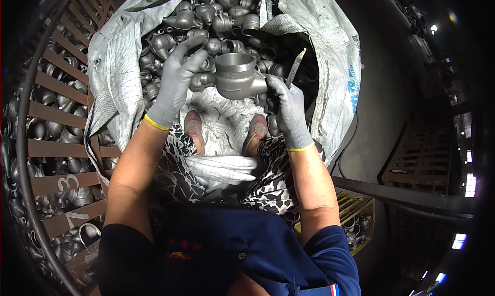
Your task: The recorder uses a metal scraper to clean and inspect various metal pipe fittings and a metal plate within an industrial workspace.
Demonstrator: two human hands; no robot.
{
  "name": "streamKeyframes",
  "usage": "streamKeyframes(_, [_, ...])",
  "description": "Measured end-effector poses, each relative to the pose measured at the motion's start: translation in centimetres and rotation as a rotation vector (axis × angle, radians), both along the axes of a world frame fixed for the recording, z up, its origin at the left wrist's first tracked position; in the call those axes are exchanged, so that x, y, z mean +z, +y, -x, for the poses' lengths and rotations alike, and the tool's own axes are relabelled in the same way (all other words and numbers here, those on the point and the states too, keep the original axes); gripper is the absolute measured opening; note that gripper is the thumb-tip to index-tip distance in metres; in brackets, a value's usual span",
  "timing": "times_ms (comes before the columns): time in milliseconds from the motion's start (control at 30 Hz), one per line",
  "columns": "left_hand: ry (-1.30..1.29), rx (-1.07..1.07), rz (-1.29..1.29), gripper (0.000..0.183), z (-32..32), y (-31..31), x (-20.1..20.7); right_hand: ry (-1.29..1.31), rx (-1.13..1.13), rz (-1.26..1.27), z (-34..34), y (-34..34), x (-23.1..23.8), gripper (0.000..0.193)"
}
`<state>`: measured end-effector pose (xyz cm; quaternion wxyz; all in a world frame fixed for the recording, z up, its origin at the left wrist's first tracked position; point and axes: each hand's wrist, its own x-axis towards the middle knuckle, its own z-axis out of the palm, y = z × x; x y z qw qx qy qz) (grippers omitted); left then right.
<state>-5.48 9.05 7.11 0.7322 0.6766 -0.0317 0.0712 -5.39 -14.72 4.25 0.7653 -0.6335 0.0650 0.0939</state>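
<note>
A grey metal pipe-fitting casting point(236, 79), with a wide threaded mouth facing up and a short outlet on each side, is held above the sack. My right hand point(289, 102), in a grey glove with a yellow cuff, grips its right-hand end. From the same hand a flat, file-like metal strip point(296, 68) sticks up; its lower part is hidden by the glove. On the other side my left hand point(180, 71), gloved alike, has its fingers apart beside the left outlet. Whether it touches the casting I cannot tell.
A large white woven sack point(116, 64) full of similar castings point(206, 14) surrounds my feet. At the left stands a brown slatted metal crate point(59, 120) packed with castings. A yellow crate point(361, 205) with more castings sits at lower right, near a dark metal bar point(407, 193).
</note>
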Motion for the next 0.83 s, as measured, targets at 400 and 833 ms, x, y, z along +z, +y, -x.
streamKeyframes(400, [0.316,-0.13,0.459,0.035,-1.9,-0.4,-5.1,0.082,0.011,0.03,-0.8,-0.4,0.4,0.036])
streamKeyframes(833, [0.114,-0.1,0.234,0.046,-0.8,-0.3,-3.9,0.03,0.098,-0.125,-1.2,-0.8,-0.3,0.042])
